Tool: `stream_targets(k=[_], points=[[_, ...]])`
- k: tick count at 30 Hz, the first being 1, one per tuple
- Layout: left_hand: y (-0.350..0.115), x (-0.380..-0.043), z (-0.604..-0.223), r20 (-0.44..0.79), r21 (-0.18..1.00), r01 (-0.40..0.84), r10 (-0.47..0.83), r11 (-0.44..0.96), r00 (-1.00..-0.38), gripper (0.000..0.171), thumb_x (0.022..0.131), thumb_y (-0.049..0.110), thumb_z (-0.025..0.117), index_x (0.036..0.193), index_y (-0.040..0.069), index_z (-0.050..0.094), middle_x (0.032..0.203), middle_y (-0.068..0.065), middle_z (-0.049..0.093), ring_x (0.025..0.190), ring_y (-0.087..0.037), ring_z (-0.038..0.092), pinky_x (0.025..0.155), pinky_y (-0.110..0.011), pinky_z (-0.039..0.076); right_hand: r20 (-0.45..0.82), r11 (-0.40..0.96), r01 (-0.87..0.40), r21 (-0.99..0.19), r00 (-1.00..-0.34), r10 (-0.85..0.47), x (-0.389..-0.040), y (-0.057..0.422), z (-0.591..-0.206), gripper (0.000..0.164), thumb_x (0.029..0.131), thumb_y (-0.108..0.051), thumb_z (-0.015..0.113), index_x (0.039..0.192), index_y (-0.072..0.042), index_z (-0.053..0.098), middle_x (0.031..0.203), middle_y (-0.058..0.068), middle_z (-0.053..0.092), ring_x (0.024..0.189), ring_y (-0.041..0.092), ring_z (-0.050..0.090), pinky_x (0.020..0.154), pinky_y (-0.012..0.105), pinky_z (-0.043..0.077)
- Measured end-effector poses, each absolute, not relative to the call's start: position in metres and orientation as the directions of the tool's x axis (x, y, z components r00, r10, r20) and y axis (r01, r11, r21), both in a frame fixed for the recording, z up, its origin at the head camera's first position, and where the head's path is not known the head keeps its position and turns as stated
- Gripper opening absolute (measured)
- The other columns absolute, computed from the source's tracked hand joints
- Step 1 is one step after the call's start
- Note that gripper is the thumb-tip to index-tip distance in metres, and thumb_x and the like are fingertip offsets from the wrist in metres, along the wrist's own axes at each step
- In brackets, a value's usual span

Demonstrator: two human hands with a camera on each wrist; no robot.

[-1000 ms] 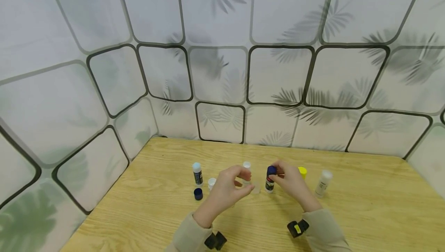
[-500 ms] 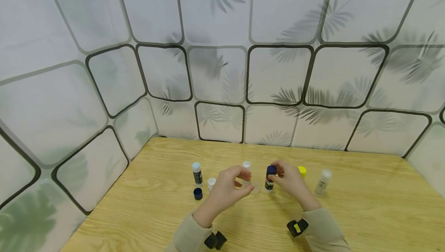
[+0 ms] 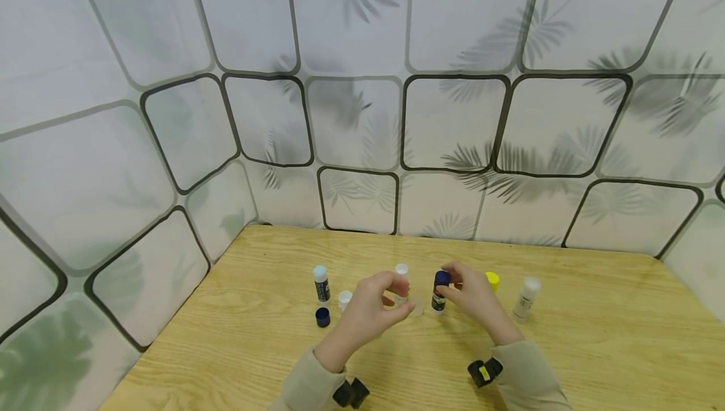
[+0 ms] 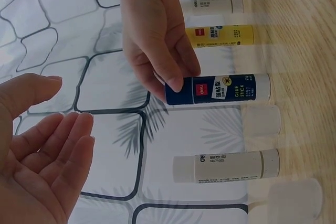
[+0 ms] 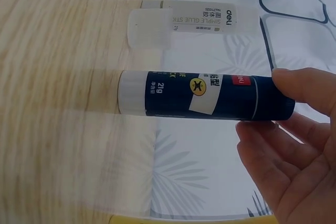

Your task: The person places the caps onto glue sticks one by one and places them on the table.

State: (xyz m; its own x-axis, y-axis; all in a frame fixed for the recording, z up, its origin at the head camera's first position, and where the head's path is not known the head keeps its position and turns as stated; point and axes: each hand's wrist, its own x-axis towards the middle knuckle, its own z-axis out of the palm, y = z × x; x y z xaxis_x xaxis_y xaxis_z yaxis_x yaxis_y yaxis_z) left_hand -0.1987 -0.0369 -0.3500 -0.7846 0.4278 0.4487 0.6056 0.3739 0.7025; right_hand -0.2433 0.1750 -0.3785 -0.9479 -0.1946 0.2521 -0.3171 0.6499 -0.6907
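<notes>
A dark blue glue stick (image 3: 439, 293) stands upright on the wooden table, white base down. My right hand (image 3: 469, 291) pinches its blue cap between thumb and fingers, as the right wrist view also shows around the glue stick (image 5: 184, 95). My left hand (image 3: 375, 304) is held to the left with fingers loosely bent and a gap to the thumb. Nothing lies between them in the left wrist view, where the left hand (image 4: 47, 150) appears at the lower left. Behind it stands a white glue stick (image 4: 231, 166), with a translucent cap (image 3: 417, 306) on the table nearby.
Left of the hands stand a glue stick with a pale blue top (image 3: 321, 285), a small dark blue cap (image 3: 323, 317) and a white cap (image 3: 345, 298). A yellow glue stick (image 4: 223, 35) is partly behind the right hand. Farther right is another white glue stick (image 3: 527, 299).
</notes>
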Motion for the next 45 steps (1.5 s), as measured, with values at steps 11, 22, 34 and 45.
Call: stream_targets(k=[11,22,34,45], points=[[-0.036,-0.198,-0.350,0.442,0.703,0.598,0.423,0.385,-0.791,0.016,0.081,0.013,0.065,0.094,0.007,0.059,0.090,-0.003,0.059,0.082,-0.011,0.056,0.065,-0.020,0.047,0.259,0.646,-0.318,-0.694,-0.947,-0.188,-0.240,0.178,-0.373,0.037,0.081,-0.007,0.063,0.113,0.006,0.051,0.101,0.019,0.059,0.093,0.032,0.056,0.080,0.042,0.045],[-0.036,-0.199,-0.351,0.445,0.687,0.597,0.411,0.414,-0.796,0.017,0.080,0.014,0.066,0.094,0.008,0.059,0.090,-0.005,0.059,0.083,-0.011,0.056,0.065,-0.021,0.047,0.324,0.667,-0.359,-0.653,-0.928,-0.183,-0.235,0.182,-0.363,0.036,0.081,-0.012,0.064,0.113,0.003,0.052,0.104,0.019,0.058,0.095,0.032,0.055,0.081,0.042,0.045],[-0.037,-0.200,-0.352,0.435,0.689,0.587,0.405,0.425,-0.804,0.017,0.080,0.012,0.066,0.094,0.009,0.059,0.090,-0.004,0.059,0.082,-0.011,0.056,0.065,-0.022,0.047,0.373,0.653,-0.403,-0.642,-0.908,-0.194,-0.224,0.180,-0.345,0.035,0.081,-0.013,0.065,0.110,0.002,0.055,0.102,0.017,0.059,0.093,0.029,0.056,0.079,0.039,0.046],[-0.037,-0.202,-0.350,0.464,0.677,0.580,0.348,0.454,-0.814,0.015,0.079,0.010,0.067,0.091,0.008,0.059,0.089,-0.005,0.060,0.083,-0.017,0.056,0.067,-0.028,0.048,0.372,0.645,-0.416,-0.641,-0.903,-0.214,-0.223,0.180,-0.344,0.035,0.080,-0.011,0.065,0.110,0.002,0.054,0.102,0.017,0.059,0.093,0.029,0.056,0.080,0.039,0.046]])
